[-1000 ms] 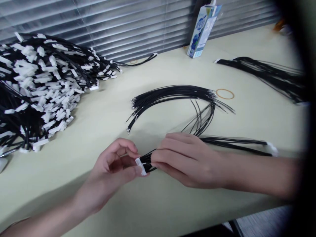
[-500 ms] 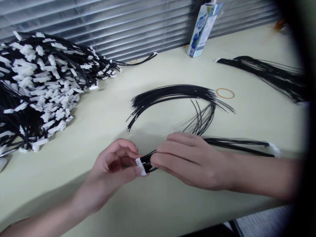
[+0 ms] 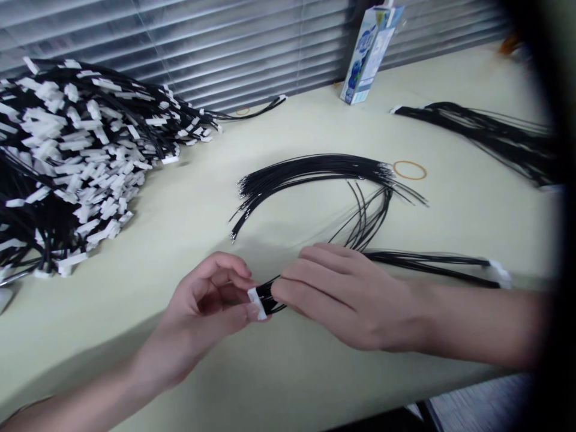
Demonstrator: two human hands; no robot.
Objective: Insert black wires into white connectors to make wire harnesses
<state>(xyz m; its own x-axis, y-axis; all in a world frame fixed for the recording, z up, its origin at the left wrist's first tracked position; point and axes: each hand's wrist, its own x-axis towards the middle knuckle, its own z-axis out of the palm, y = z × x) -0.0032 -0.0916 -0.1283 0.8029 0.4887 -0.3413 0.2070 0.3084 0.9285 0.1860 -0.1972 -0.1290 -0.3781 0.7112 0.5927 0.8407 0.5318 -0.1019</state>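
Observation:
Between thumb and fingers, my left hand pinches a small white connector near the front of the table. Black wires run out of its right side into my right hand, whose fingers close over them just beside the connector. That hand hides the middle of the wires. Past it, black wires reach right to another white connector, while loose wires curve up behind the hand. A bundle of cut black wires with shiny metal tips lies behind both hands.
A big heap of black cables with white connectors fills the left side. Another cable bundle lies at the right. Close to the wire bundle is a rubber band. A blue drink carton stands by the window blinds.
My right hand has shifted very slightly left along the wires, toward the white connector. My left hand and the connector look nearly still.

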